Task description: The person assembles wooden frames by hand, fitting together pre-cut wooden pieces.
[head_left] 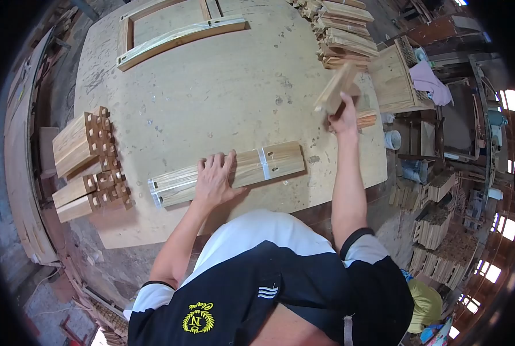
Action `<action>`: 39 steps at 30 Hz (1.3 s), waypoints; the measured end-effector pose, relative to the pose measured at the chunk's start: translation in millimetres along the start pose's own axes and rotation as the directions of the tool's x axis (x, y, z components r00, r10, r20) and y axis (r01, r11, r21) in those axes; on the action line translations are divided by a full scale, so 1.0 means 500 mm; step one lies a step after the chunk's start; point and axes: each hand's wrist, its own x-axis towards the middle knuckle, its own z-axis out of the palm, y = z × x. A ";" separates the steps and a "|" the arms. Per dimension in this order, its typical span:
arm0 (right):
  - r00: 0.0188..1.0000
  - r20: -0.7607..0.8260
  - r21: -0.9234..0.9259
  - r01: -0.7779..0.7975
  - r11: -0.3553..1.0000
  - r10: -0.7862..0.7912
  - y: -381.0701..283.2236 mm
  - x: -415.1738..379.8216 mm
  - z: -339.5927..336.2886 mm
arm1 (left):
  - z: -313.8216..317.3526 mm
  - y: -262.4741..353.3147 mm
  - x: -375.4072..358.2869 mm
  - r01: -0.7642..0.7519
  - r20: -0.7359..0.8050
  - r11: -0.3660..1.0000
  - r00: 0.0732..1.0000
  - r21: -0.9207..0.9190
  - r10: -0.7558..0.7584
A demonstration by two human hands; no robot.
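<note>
Left hand (pixel 213 179) palm down, fingers and thumb spread wide, pressed on top of a taped bundle (pixel 249 162) of slotted wood lying near the middle of the table's (pixel 211 98) near edge. Right hand (pixel 344 118) closed round the near end of a wood piece (pixel 335 87), held tilted over the table's right side, near a pile of sticks (pixel 345 34) at far right. Notched stacks (pixel 76 144) stand along the left edge; a wooden frame (pixel 182 41) lies far left.
</note>
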 end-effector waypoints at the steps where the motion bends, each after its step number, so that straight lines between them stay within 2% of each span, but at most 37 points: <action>1: 0.999 0.043 0.025 0.016 1.000 -0.017 0.010 -0.052 -0.001 | 0.003 0.004 -0.014 0.004 0.006 1.000 1.000 0.007 -0.004; 2: 0.996 0.081 0.055 0.029 0.998 -0.033 0.017 -0.103 0.003 | 0.006 0.009 -0.020 0.015 0.004 1.000 1.000 0.009 -0.015; 5: 0.907 0.419 0.188 -0.046 0.981 -0.038 0.004 -0.222 0.024 | 0.011 0.016 -0.024 0.023 -0.002 0.999 1.000 0.037 -0.023; 6: 0.726 0.687 0.313 -0.280 0.908 -0.014 0.013 -0.218 0.007 | 0.017 0.015 -0.026 0.017 -0.016 0.998 1.000 0.055 -0.016; 7: 0.737 0.675 0.345 -0.281 0.896 -0.028 0.000 -0.248 0.023 | 0.021 0.015 -0.027 0.012 -0.030 0.997 1.000 0.073 -0.009; 8: 0.748 0.662 0.377 -0.283 0.882 -0.043 -0.010 -0.286 0.037 | 0.022 0.015 -0.028 0.049 0.021 0.998 0.998 0.047 -0.050; 9: 0.761 0.646 0.410 -0.283 0.867 -0.057 -0.017 -0.317 0.043 | 0.026 0.021 -0.031 0.061 -0.032 0.998 0.998 0.032 -0.060; 10: 0.741 0.672 0.456 -0.402 0.794 -0.010 -0.021 -0.328 0.023 | 0.030 0.026 -0.033 0.067 -0.083 0.998 0.994 0.017 -0.066; 13: 0.510 0.853 0.431 -0.574 0.696 -0.108 -0.032 -0.348 0.001 | 0.031 0.062 -0.031 0.053 -0.206 0.994 0.976 -0.091 -0.071; 14: 0.525 0.846 0.423 -0.556 0.715 -0.091 -0.035 -0.360 -0.012 | 0.032 0.080 -0.029 0.046 -0.242 0.989 0.967 -0.139 -0.079; 17: 0.516 0.854 0.360 -0.495 0.791 -0.066 -0.045 -0.398 -0.009 | 0.027 0.147 -0.008 -0.034 -0.280 0.897 0.955 -0.440 -0.101; 19: 0.674 0.738 0.125 -0.151 0.981 0.010 -0.032 -0.393 -0.036 | 0.006 0.201 0.021 -0.050 -0.211 0.702 0.967 -0.711 -0.145; 20: 0.752 0.659 -0.034 0.010 0.999 0.014 -0.019 -0.398 -0.051 | -0.005 0.225 0.037 -0.061 -0.186 0.596 0.971 -0.801 -0.150; 23: 0.859 0.449 -0.102 0.321 0.942 -0.245 0.021 -0.457 0.048 | -0.078 0.301 0.096 -0.080 -0.135 0.331 0.980 -0.940 -0.148; 24: 0.807 0.530 -0.125 0.378 0.917 -0.260 0.012 -0.472 0.076 | -0.091 0.320 0.114 -0.110 -0.154 0.255 0.975 -0.961 -0.160; 25: 0.817 0.509 -0.215 0.424 0.880 -0.269 0.024 -0.471 0.097 | -0.105 0.333 0.128 -0.143 -0.174 0.177 0.969 -0.974 -0.175; 27: 0.808 0.546 -0.280 0.426 0.860 -0.222 0.039 -0.480 0.125 | -0.141 0.355 0.143 -0.138 -0.200 0.219 0.934 -0.966 -0.296; 28: 0.757 0.604 -0.280 0.493 0.824 -0.248 0.056 -0.465 0.127 | -0.145 0.362 0.151 -0.129 -0.208 0.240 0.915 -0.962 -0.345; 30: 0.647 0.705 -0.269 0.623 0.734 -0.291 0.086 -0.412 0.119 | -0.123 0.335 0.167 -0.204 -0.308 0.277 0.856 -0.939 -0.414; 31: 0.650 0.720 -0.310 0.615 0.725 -0.244 0.083 -0.402 0.115 | -0.115 0.326 0.166 -0.243 -0.360 0.298 0.820 -0.923 -0.446; 32: 0.649 0.736 -0.348 0.608 0.714 -0.195 0.079 -0.392 0.113 | -0.106 0.320 0.163 -0.307 -0.405 0.281 0.805 -0.909 -0.433; 33: 0.646 0.750 -0.384 0.601 0.701 -0.143 0.078 -0.382 0.114 | -0.093 0.310 0.163 -0.307 -0.417 0.299 0.792 -0.904 -0.446; 34: 0.588 0.796 -0.363 0.653 0.665 -0.143 0.083 -0.372 0.111 | -0.077 0.297 0.164 -0.305 -0.428 0.317 0.777 -0.898 -0.463; 38: 0.548 0.832 -0.409 0.714 0.569 -0.090 0.095 -0.363 0.092 | -0.040 0.292 0.151 -0.289 -0.460 0.375 0.710 -0.881 -0.534; 39: 0.532 0.841 -0.399 0.734 0.549 -0.101 0.091 -0.365 0.092 | -0.036 0.298 0.142 -0.270 -0.489 0.440 0.695 -0.857 -0.527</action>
